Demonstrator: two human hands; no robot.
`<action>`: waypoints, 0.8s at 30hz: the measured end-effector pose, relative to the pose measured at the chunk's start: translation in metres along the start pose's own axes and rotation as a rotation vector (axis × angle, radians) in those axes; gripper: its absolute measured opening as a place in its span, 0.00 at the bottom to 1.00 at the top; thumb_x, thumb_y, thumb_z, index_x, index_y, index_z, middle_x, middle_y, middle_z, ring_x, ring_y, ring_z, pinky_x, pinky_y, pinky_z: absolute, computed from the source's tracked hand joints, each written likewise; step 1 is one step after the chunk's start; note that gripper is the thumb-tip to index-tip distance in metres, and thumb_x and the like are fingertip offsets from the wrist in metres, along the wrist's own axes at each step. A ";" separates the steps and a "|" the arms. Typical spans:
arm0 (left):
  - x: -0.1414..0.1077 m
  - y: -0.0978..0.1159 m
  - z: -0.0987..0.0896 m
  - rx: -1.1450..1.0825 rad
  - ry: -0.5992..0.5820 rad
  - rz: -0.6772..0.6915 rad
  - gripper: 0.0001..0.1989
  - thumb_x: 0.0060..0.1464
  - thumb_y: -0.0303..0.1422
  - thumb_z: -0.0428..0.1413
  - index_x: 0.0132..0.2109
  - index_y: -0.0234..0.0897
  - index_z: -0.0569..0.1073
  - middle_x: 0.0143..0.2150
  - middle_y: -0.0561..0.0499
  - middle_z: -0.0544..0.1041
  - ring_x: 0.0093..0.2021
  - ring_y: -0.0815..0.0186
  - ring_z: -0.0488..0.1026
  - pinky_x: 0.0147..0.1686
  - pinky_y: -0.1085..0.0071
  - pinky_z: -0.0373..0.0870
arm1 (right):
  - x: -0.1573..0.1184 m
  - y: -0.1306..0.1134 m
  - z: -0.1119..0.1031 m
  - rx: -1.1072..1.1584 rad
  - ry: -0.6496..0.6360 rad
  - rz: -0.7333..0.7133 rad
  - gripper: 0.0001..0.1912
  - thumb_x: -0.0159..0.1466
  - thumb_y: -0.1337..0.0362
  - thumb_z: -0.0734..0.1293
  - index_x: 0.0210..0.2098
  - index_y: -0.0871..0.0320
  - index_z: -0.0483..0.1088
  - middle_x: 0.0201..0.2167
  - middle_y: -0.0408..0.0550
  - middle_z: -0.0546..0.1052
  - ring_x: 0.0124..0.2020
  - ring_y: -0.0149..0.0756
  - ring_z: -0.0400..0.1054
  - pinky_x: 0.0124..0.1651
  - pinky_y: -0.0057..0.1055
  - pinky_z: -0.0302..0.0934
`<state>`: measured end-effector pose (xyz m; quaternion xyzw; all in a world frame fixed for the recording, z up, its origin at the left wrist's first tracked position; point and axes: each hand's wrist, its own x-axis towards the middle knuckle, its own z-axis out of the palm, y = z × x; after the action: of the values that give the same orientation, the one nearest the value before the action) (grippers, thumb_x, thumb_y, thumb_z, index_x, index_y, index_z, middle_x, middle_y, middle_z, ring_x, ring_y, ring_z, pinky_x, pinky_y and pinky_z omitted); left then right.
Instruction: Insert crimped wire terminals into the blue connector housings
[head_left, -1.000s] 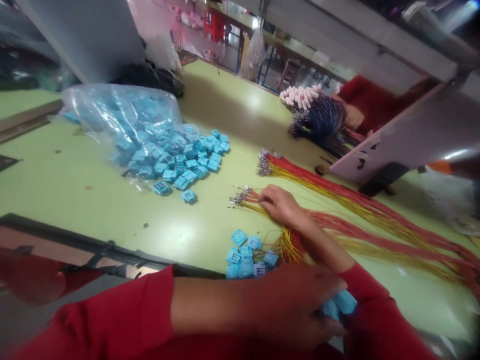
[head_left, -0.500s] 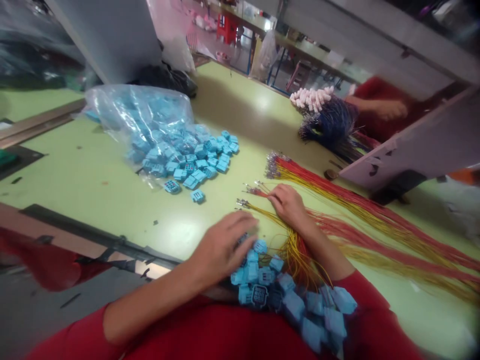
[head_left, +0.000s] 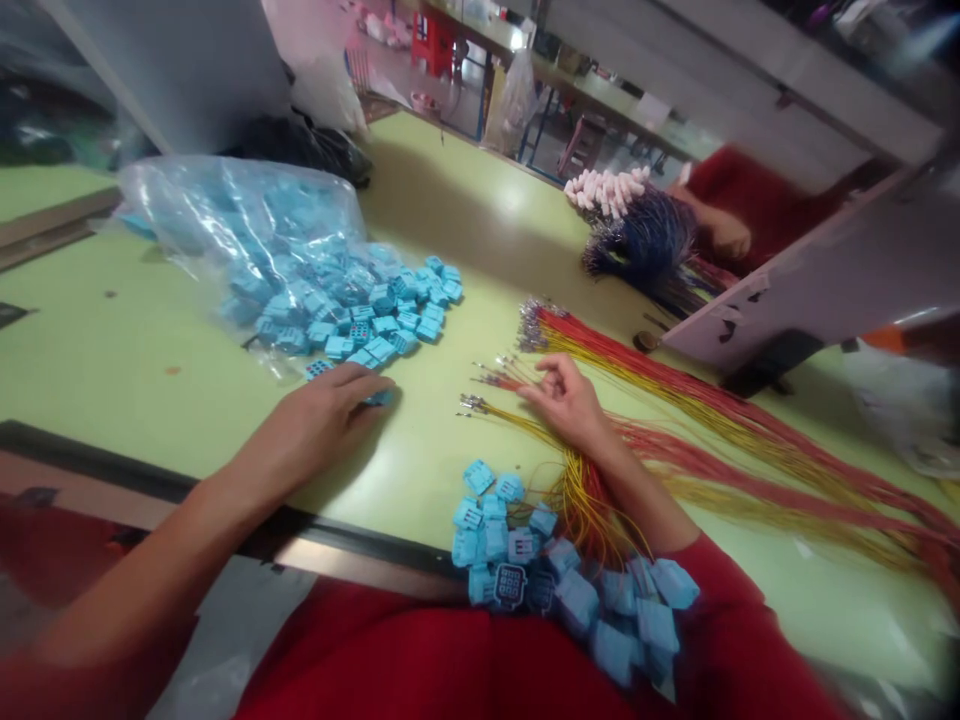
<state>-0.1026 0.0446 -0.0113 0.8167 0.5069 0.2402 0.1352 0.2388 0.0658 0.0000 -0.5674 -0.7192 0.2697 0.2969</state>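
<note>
My left hand (head_left: 330, 415) is at a single blue connector (head_left: 379, 397) in front of the loose pile, its fingers closed on it. Several blue connectors (head_left: 390, 310) spill from a clear plastic bag (head_left: 247, 205) behind that hand. My right hand (head_left: 564, 398) hovers over the ends of red and yellow wires, with thumb and index finger apart. Beside it lie yellow wires with metal terminals (head_left: 474, 403). Near my body sits a cluster of wired blue connectors (head_left: 495, 540), joined to a loop of yellow and red wires (head_left: 592, 505).
A long bundle of red and yellow wires (head_left: 645, 375) runs to the right. Farther back, dark blue wires with white connectors (head_left: 609, 190) lie near another person's hand (head_left: 727, 235). A grey partition (head_left: 780, 270) stands at the right, a black bag (head_left: 307, 150) at the back left.
My left hand has moved left from the wired cluster to the single connector by the pile. My right hand's fingers have opened off the wires. The view has shifted slightly.
</note>
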 end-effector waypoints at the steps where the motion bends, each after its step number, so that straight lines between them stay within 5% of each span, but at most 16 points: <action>1: 0.000 0.001 0.000 -0.007 0.002 -0.009 0.14 0.67 0.36 0.49 0.50 0.39 0.78 0.48 0.47 0.76 0.43 0.57 0.73 0.45 0.66 0.70 | -0.002 -0.003 0.001 0.044 -0.065 0.003 0.15 0.63 0.55 0.73 0.44 0.55 0.70 0.23 0.34 0.63 0.25 0.31 0.58 0.32 0.28 0.53; 5: 0.000 0.003 0.000 -0.049 0.029 -0.006 0.12 0.67 0.35 0.50 0.49 0.41 0.77 0.47 0.50 0.76 0.44 0.59 0.72 0.45 0.69 0.69 | -0.011 -0.015 0.011 0.077 -0.275 -0.096 0.03 0.63 0.65 0.72 0.33 0.57 0.75 0.27 0.39 0.71 0.28 0.29 0.61 0.34 0.28 0.54; 10: -0.001 0.004 0.000 -0.036 -0.044 -0.003 0.12 0.67 0.32 0.50 0.51 0.39 0.76 0.47 0.49 0.76 0.43 0.60 0.73 0.44 0.68 0.68 | -0.010 -0.025 0.025 -0.027 -0.280 -0.124 0.01 0.63 0.69 0.72 0.35 0.58 0.76 0.32 0.42 0.73 0.31 0.30 0.65 0.38 0.28 0.55; 15: -0.001 0.014 0.003 -0.110 0.023 -0.074 0.15 0.63 0.37 0.54 0.53 0.37 0.77 0.47 0.45 0.79 0.36 0.62 0.74 0.39 0.68 0.70 | -0.009 -0.030 0.026 -0.124 -0.279 -0.174 0.04 0.67 0.69 0.67 0.34 0.58 0.70 0.33 0.44 0.72 0.33 0.33 0.64 0.38 0.30 0.54; 20: 0.001 0.039 0.012 -0.405 0.059 -0.180 0.19 0.59 0.44 0.58 0.50 0.36 0.79 0.44 0.43 0.81 0.32 0.62 0.77 0.33 0.67 0.72 | -0.017 -0.035 0.019 0.068 -0.269 -0.095 0.03 0.68 0.67 0.63 0.37 0.57 0.67 0.32 0.43 0.72 0.31 0.32 0.63 0.36 0.30 0.56; 24: 0.003 0.060 0.019 -0.684 -0.008 -0.306 0.21 0.57 0.45 0.62 0.51 0.36 0.78 0.29 0.50 0.80 0.25 0.65 0.74 0.26 0.70 0.70 | -0.024 -0.041 0.016 0.299 -0.272 0.016 0.06 0.67 0.60 0.65 0.38 0.56 0.70 0.29 0.44 0.73 0.28 0.31 0.64 0.32 0.30 0.57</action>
<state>-0.0453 0.0206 0.0009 0.6399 0.5130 0.3697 0.4366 0.2047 0.0331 0.0160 -0.4812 -0.7001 0.4499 0.2757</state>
